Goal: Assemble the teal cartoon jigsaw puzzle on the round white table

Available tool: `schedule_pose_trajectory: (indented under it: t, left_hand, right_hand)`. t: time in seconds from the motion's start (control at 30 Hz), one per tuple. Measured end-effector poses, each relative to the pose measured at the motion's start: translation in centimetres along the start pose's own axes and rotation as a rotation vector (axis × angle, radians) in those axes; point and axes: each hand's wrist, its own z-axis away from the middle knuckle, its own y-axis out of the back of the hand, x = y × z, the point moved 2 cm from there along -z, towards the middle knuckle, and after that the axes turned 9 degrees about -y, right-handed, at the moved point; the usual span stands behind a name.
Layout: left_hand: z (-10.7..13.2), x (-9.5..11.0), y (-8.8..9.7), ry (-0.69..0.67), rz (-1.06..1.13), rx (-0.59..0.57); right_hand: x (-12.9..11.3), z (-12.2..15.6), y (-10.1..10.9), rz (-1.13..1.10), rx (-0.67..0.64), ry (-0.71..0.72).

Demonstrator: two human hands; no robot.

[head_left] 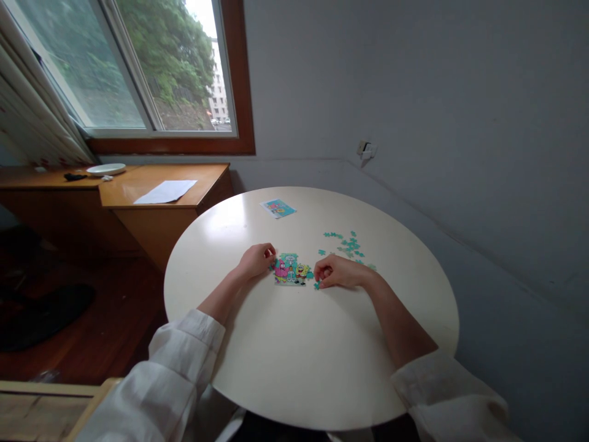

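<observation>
A small, partly joined cartoon jigsaw (291, 270) lies in the middle of a round white table (276, 356). My left hand (256, 260) rests at its left edge, fingers curled and pressing on the puzzle. My right hand (337, 272) sits at its right edge, fingers pinched on a teal puzzle piece (316, 282) against the puzzle's corner. Several loose teal pieces (348, 245) lie scattered just beyond my right hand.
A small picture card (278, 208) lies at the table's far side. To the left stands a wooden desk (151, 215) with a sheet of paper (165, 191) and a white plate (105, 169), under a window. Grey walls close the right side.
</observation>
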Motion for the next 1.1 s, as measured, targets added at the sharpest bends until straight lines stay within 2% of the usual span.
schedule_pose_trajectory:
  t: [0.3,0.63,0.83,1.0,1.1]
  left_hand:
    - [-0.1,-0.2,-0.2,-0.012,0.0,0.004]
    - [0.0,-0.3,-0.1,-0.011,0.022,0.016]
    - [-0.1,-0.5,-0.3,-0.024,0.105,0.095]
    - [0.1,0.6,0.4,-0.067,0.233,0.214]
    - [0.4,2.1,0.9,-0.147,0.351,0.208]
  right_hand:
    - [0.1,0.0,-0.1,-0.022,-0.002,-0.019]
    - [-0.3,0.4,-0.1,0.06,0.014,-0.042]
    - [-0.9,0.7,-0.3,-0.019,-0.026,-0.019]
    - [-1.2,0.6,-0.6,-0.109,0.014,0.026]
    - [-1.5,0.3,-0.8,-0.123,0.096,0.059]
